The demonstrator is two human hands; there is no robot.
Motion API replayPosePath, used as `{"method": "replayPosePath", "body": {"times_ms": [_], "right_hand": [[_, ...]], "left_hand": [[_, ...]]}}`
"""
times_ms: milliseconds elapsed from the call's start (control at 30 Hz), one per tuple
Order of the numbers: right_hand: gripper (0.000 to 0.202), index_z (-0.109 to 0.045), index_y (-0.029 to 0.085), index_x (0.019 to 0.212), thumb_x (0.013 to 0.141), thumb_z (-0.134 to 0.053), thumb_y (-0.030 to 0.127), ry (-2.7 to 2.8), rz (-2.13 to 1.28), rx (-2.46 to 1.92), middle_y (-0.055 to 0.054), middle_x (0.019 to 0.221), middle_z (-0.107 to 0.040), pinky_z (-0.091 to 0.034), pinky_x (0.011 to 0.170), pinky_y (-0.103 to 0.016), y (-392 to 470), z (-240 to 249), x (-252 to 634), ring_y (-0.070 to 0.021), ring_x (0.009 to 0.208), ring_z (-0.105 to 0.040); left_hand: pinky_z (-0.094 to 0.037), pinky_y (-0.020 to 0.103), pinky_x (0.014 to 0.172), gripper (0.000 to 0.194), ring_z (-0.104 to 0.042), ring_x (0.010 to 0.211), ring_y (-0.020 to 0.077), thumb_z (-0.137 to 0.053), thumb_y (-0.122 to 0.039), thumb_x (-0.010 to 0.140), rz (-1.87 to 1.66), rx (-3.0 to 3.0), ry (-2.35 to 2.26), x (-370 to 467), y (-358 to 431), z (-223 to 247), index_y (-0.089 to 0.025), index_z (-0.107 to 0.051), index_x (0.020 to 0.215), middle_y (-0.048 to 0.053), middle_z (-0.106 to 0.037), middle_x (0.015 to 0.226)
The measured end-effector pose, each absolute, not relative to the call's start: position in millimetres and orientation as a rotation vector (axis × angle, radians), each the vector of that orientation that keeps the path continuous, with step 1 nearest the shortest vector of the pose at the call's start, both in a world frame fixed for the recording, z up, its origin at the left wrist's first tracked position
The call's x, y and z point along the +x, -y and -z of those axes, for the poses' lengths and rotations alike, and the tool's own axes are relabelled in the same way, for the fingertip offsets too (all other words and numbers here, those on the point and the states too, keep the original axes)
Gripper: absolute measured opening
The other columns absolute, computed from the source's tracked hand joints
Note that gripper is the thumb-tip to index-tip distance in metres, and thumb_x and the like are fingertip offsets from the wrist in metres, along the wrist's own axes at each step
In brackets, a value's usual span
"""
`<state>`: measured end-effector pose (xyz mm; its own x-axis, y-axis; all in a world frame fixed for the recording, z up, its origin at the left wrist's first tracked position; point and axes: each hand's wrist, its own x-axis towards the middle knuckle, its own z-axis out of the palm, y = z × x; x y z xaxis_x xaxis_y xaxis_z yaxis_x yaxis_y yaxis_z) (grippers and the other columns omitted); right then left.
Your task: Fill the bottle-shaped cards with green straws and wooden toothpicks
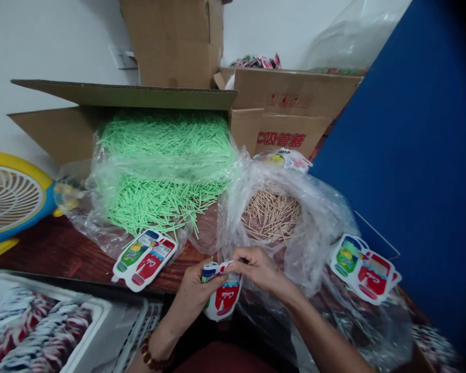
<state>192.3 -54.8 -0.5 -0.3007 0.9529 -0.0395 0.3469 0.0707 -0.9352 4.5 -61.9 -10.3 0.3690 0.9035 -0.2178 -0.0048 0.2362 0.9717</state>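
At the table's front edge my left hand (196, 290) is closed around a bottle-shaped printed packet (226, 298) with a red cola picture. The fingers of my right hand (256, 267) pinch the packet's top edge; whether they also hold something small is hidden. Similar packets in green and red (145, 259) lie on the table to the left, and a small stack of them (363, 269) lies to the right. Beyond my hands, thin light-green sticks (166, 155) spill from a plastic-lined box. Short tan sticks (272, 212) fill an open clear bag (322, 207).
Cardboard boxes (283, 93) stand against the wall behind. On the left are a yellow and blue fan (42, 181) and, lower down, a white bin (101, 316) of packed packets. A blue panel (404, 171) borders the right side.
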Motion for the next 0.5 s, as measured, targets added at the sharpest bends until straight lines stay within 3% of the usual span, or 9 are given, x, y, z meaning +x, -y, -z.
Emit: {"method": "replayPosePath", "body": {"times_ms": [100,200,333,367,500], "right_hand": [[0.031,-0.061,0.015,0.064,0.083,-0.064,0.039,1.771,-1.175,-1.291,0.006,0.055,-0.048,-0.028,0.049,-0.019,58.5,4.9,200.0,-0.0078,0.053,-0.041],[0.033,-0.062,0.016,0.071,0.09,-0.054,0.041,1.87,-1.111,-1.258,0.004,0.061,-0.053,-0.033,0.053,-0.019,53.8,2.9,223.8,-0.0096,0.058,-0.048],[0.027,-0.063,0.018,0.096,0.098,-0.039,0.031,2.079,-0.49,-1.627,-0.002,0.088,-0.063,-0.042,0.07,-0.023,25.2,2.6,286.1,-0.0142,0.079,-0.057],[0.026,-0.062,0.019,0.102,0.097,-0.038,0.027,2.214,-0.268,-1.773,-0.004,0.095,-0.063,-0.043,0.076,-0.025,16.1,5.1,302.5,-0.0159,0.086,-0.057],[0.036,-0.063,0.019,0.115,0.081,-0.053,0.011,2.331,-0.105,-1.898,-0.013,0.112,-0.057,-0.037,0.09,-0.038,-14.1,20.8,344.2,-0.0278,0.106,-0.05]], "left_hand": [[-0.045,0.022,0.066,0.015,-0.055,0.066,0.0135,-0.069,-0.027,0.076,-0.725,1.222,-0.969,9.0,59.8,9.0,-0.012,-0.066,0.078,-0.001,-0.065,0.072],[-0.044,0.022,0.064,0.017,-0.055,0.065,0.0136,-0.067,-0.028,0.077,-0.658,1.234,-0.958,12.3,59.7,6.1,-0.012,-0.067,0.077,0.0,-0.065,0.071],[-0.044,0.021,0.062,0.019,-0.056,0.064,0.0142,-0.068,-0.03,0.078,-0.58,1.215,-0.938,12.9,61.4,3.1,-0.011,-0.069,0.077,0.001,-0.068,0.071],[-0.044,0.021,0.061,0.02,-0.057,0.064,0.0145,-0.068,-0.031,0.077,-0.567,1.205,-0.937,12.8,62.0,3.1,-0.011,-0.069,0.077,0.002,-0.068,0.072],[-0.045,0.022,0.063,0.022,-0.058,0.065,0.0152,-0.07,-0.033,0.076,-0.575,1.15,-0.981,12.9,64.6,7.5,-0.011,-0.069,0.078,0.002,-0.069,0.072]]}}
